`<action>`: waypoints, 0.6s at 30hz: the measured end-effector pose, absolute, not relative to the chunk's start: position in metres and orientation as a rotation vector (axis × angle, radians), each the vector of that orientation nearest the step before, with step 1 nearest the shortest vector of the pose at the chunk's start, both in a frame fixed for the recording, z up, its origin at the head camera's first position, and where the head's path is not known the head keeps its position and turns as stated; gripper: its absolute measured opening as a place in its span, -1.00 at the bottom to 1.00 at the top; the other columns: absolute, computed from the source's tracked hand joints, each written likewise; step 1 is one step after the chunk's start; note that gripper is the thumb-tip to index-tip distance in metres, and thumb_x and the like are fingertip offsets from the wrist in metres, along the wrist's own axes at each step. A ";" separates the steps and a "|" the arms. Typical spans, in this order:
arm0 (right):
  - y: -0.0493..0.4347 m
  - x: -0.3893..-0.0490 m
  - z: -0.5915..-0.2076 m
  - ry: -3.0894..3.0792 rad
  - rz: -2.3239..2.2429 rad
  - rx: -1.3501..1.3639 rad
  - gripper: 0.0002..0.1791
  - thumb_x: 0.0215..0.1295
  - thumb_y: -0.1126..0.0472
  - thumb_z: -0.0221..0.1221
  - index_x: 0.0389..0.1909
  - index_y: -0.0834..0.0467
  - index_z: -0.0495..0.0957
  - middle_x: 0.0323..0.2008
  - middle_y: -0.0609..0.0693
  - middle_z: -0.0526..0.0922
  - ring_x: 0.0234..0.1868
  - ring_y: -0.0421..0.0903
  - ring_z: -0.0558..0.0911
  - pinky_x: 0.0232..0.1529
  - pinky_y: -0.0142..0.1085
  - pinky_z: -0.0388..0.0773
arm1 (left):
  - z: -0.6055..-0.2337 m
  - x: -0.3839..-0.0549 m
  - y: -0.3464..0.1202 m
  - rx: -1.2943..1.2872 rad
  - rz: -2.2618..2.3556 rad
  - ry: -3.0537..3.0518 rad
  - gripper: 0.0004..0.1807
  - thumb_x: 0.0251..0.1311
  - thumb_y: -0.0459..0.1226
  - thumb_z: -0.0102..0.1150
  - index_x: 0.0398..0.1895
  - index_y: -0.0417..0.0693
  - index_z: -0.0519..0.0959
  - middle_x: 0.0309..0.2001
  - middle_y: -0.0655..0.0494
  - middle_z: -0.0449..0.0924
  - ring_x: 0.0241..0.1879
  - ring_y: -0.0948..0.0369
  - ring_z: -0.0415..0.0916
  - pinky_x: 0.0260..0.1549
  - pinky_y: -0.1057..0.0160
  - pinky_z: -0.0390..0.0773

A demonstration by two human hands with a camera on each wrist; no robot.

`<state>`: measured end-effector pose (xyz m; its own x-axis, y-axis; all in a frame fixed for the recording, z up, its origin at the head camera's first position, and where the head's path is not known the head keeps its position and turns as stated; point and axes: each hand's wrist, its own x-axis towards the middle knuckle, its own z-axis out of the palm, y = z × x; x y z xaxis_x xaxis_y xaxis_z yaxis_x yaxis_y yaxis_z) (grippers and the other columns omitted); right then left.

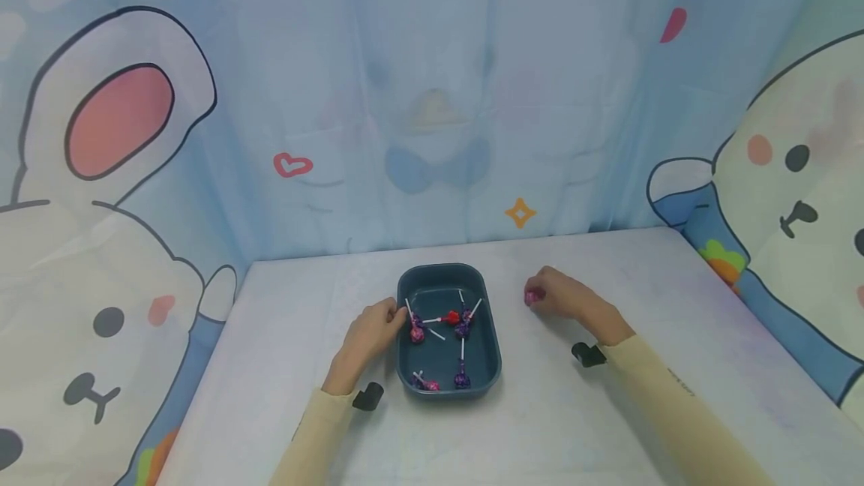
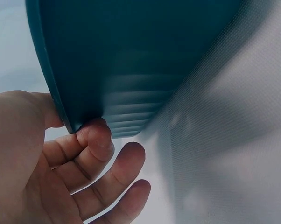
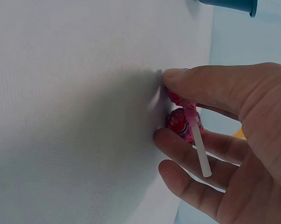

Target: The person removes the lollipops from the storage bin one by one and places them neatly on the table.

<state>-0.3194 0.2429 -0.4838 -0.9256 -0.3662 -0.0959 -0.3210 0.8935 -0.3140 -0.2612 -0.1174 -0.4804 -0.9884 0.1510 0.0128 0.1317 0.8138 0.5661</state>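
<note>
One cartoon-printed curtain (image 1: 432, 58): pale blue, hanging beyond the far edge of the white-covered table (image 1: 304, 306), with large white animal figures at left and right.
White-covered table: carries a dark teal tray (image 1: 439, 360) near its middle; a sideways tug could well make the tray skid over the cloth.
Dark teal tray: rounded rectangle, longer from near to far, with lollipops scattered inside; pressing or lifting hard on one rim could tip it and roll them together.
Left hand (image 1: 371, 332): at the tray's left side, thumb and forefinger pinching the rim, the other fingers curved free beneath it.
Right hand (image 1: 560, 293): to the right of the tray, well apart from it and low over the table, thumb and fingers closed narrowly round a pink-wrapped lollipop (image 3: 178, 122).
Lollipops inside: a red-wrapped lollipop (image 1: 451, 317) near the middle, a purple-wrapped lollipop (image 1: 462, 379) at the near right; crossed sticks could snag.
Pink-wrapped lollipop: partly hidden by the thumb, so a second one there cannot be ruled out; slick wrapping could slip from a loose pinch.
White stick (image 3: 201, 154): points toward the palm and could catch on a finger at release.
</note>
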 end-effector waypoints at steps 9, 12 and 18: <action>0.245 -0.323 -0.483 2.888 -0.442 -0.501 -0.77 0.07 0.18 0.27 -0.22 0.10 0.57 -0.33 -0.01 0.45 -0.28 -0.10 0.42 -0.22 -0.23 0.41 | -0.479 -0.261 -0.117 0.236 0.926 2.960 -0.68 0.27 -0.02 -0.08 -0.52 0.00 0.37 -0.67 0.18 0.32 -0.66 0.26 0.25 -0.68 0.30 0.22; 0.245 -0.324 -0.480 2.865 -0.444 -0.437 -0.65 0.08 0.14 0.28 -0.09 0.13 0.53 -0.27 0.02 0.47 -0.26 -0.09 0.44 -0.20 -0.22 0.46 | -0.479 -0.260 -0.117 0.239 0.930 2.959 -0.68 0.28 -0.02 -0.08 -0.53 -0.01 0.37 -0.68 0.18 0.31 -0.66 0.26 0.25 -0.68 0.30 0.21; 0.244 -0.326 -0.473 2.852 -0.445 -0.331 -0.47 0.08 0.00 0.28 0.06 0.12 0.44 -0.16 0.06 0.47 -0.22 -0.06 0.45 -0.12 -0.13 0.48 | -0.480 -0.260 -0.118 0.243 0.927 2.962 -0.68 0.27 -0.03 -0.08 -0.54 -0.01 0.36 -0.68 0.18 0.30 -0.66 0.27 0.24 -0.68 0.30 0.21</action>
